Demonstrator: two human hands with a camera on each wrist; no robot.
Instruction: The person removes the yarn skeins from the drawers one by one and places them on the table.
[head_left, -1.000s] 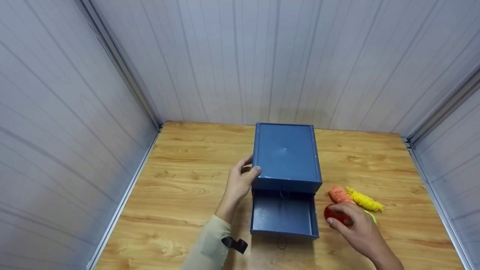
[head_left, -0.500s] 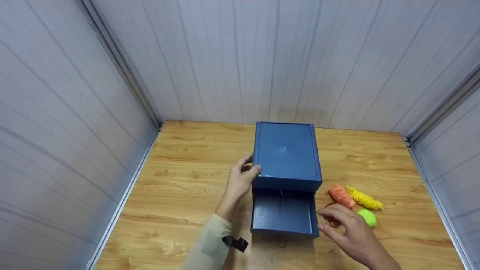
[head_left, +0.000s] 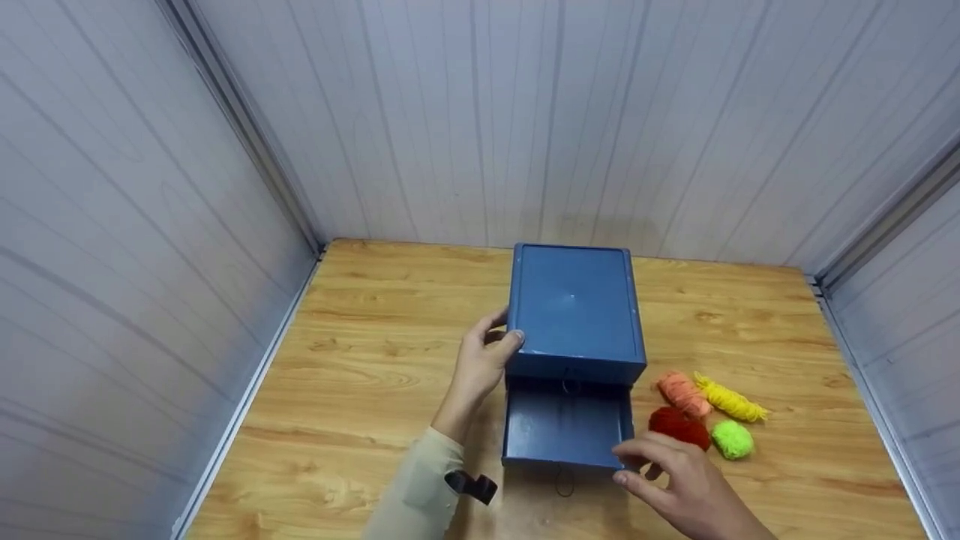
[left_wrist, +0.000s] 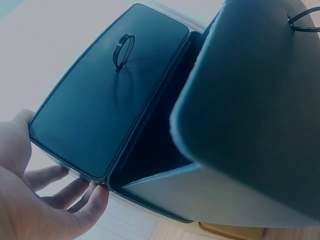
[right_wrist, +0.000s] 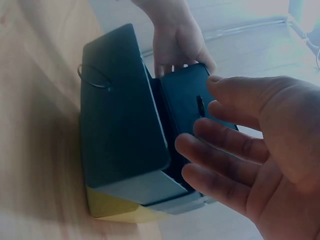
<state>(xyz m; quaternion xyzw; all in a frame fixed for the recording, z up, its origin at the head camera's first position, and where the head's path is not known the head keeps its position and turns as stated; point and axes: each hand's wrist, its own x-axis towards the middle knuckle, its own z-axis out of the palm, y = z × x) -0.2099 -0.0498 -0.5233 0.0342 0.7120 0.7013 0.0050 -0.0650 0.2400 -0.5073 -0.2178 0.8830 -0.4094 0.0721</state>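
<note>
One drawer (head_left: 562,439) juts at lower centre, just left of my right grip (head_left: 686,480), loosely spread and bare; I can't confirm contact. My left grip (head_left: 480,361) clasps the cabinet (head_left: 576,304).

Setting looked like a small panelled booth (head_left: 120,262); building type undeterminable. Pale, lined panel walls (head_left: 450,150) rose at left, back and right; grey metal strips (head_left: 249,127) framed the corners where they met. Between them lay a wood-grain surface (head_left: 360,367), whether tabletop or floor not clear.
</note>
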